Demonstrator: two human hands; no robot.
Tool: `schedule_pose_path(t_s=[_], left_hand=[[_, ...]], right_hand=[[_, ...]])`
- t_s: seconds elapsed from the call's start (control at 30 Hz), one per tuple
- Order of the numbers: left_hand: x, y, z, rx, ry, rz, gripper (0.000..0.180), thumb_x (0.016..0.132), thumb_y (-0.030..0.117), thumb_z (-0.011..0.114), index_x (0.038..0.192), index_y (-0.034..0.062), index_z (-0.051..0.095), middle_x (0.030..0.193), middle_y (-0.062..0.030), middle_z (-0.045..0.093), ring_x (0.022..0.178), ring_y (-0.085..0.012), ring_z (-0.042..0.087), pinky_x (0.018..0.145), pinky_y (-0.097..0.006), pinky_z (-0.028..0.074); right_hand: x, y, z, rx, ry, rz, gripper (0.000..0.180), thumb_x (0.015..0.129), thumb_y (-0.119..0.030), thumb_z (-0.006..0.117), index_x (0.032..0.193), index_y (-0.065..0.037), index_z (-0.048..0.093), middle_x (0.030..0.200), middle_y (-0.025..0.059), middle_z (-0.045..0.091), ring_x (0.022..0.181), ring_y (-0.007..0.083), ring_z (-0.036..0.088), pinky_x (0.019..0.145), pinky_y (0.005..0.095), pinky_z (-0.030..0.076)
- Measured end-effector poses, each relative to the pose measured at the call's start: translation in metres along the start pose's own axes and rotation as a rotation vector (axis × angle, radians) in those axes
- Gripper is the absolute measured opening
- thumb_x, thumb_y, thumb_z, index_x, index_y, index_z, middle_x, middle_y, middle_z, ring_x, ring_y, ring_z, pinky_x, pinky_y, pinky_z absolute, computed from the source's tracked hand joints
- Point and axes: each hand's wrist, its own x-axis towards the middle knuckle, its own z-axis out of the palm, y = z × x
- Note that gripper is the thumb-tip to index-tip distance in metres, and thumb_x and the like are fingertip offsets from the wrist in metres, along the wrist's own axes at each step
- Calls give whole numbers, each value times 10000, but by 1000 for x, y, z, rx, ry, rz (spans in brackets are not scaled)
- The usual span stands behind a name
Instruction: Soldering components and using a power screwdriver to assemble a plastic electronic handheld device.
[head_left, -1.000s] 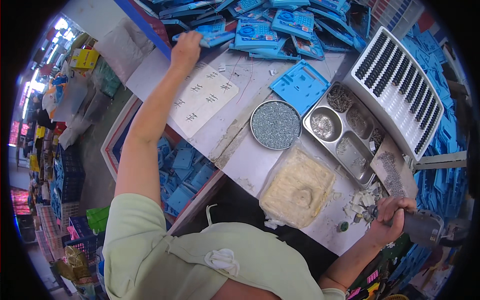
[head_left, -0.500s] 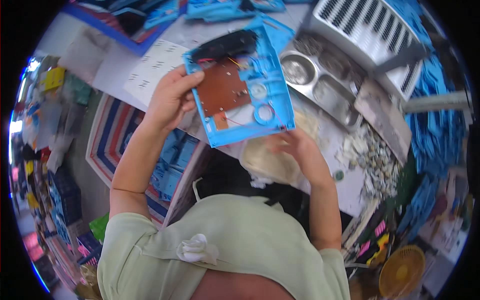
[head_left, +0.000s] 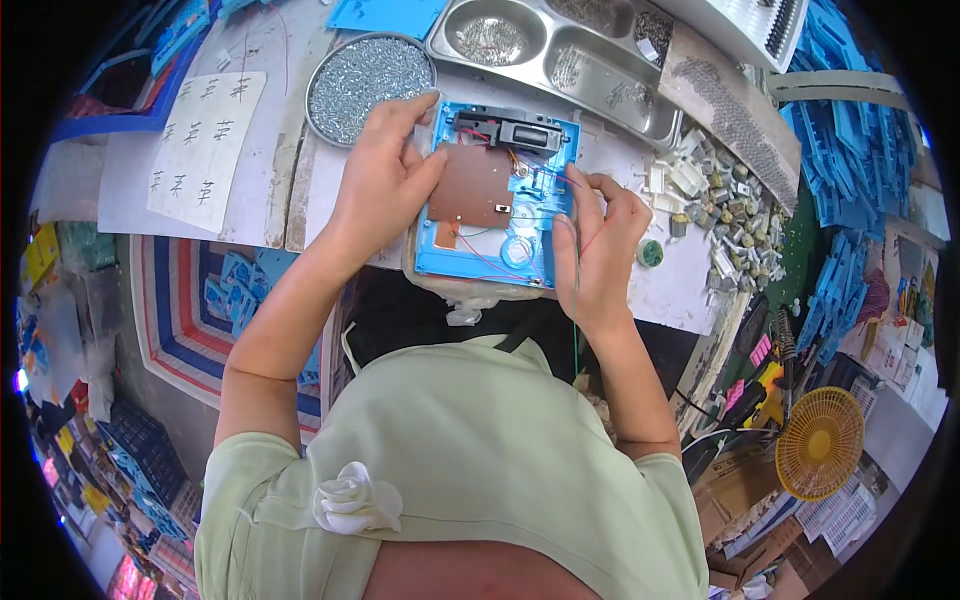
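Note:
A shallow blue plastic housing (head_left: pixel 475 264) lies open side up in front of me, over a pale pad (head_left: pixel 425 280) at the table's edge. Inside it are a brown circuit board (head_left: pixel 470 188), a black module (head_left: pixel 512 132) along the far side and thin wires. My left hand (head_left: pixel 378 178) is closed on the housing's left side, its thumb at the board's edge and its fingertips by the far corner. At the right side my right hand (head_left: pixel 598 245) grips the edge between thumb and fingers. Red and green wires pass by its fingers; a green one hangs toward me.
Beyond the housing are a round dish of small metal screws (head_left: pixel 370 88) and a metal compartment tray (head_left: pixel 495 62). Small white parts (head_left: pixel 735 215) are heaped at right, beside stacked blue plastic pieces (head_left: pixel 840 130). A paper sheet (head_left: pixel 205 150) lies left; a yellow basket (head_left: pixel 820 442) stands lower right.
The housing has gone from raised and tilted to lying flatter and nearer the table. My right hand has moved up from its lower corner to its right side. The view has shifted.

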Motion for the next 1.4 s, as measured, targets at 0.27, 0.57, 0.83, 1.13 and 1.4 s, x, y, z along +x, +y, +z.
schedule_pose_path(t_s=[0.27, 0.57, 0.83, 1.13, 1.4], left_hand=[[4, 3, -1, 177, -7, 106, 467, 896, 43, 720, 1353, 44, 624, 1126, -101, 594, 671, -126, 516, 630, -269, 462], [-25, 12, 6, 104, 90, 21, 422, 919, 61, 687, 1338, 64, 639, 1121, -105, 610, 730, -152, 537, 666, -286, 473], [-2, 0, 34, 74, 135, 94, 405, 926, 95, 683, 1326, 57, 637, 1130, -114, 612, 755, -186, 524, 720, -311, 484], [-33, 61, 25, 131, -331, 446, 709, 761, 150, 807, 1422, 77, 558, 1109, -133, 594, 1014, -310, 585, 812, -408, 480], [-46, 50, 39, 231, -429, 590, 146, 827, 140, 706, 960, 94, 667, 820, -48, 567, 765, -256, 644, 712, -408, 474]], right_hand=[[8, 2, 17, 84, 16, -40, 563, 872, -177, 678, 1372, 57, 566, 1474, 255, 430, 1320, 481, 349, 1131, 565, 283], [7, 14, 15, -61, -75, -156, 600, 905, -262, 644, 1419, 28, 540, 1562, 246, 406, 1413, 520, 303, 1159, 593, 232], [16, 33, -3, -272, -63, -123, 543, 923, -235, 639, 1447, -108, 572, 1556, 231, 425, 1438, 507, 298, 1140, 562, 275], [-42, -17, -52, 702, -314, -50, 275, 1035, -199, 530, 1197, -13, 651, 1081, 163, 664, 935, 356, 625, 846, 429, 516], [-10, -1, -79, 1018, -446, 54, 365, 796, -76, 719, 1160, -42, 711, 1044, 124, 656, 879, 295, 616, 739, 361, 505]])
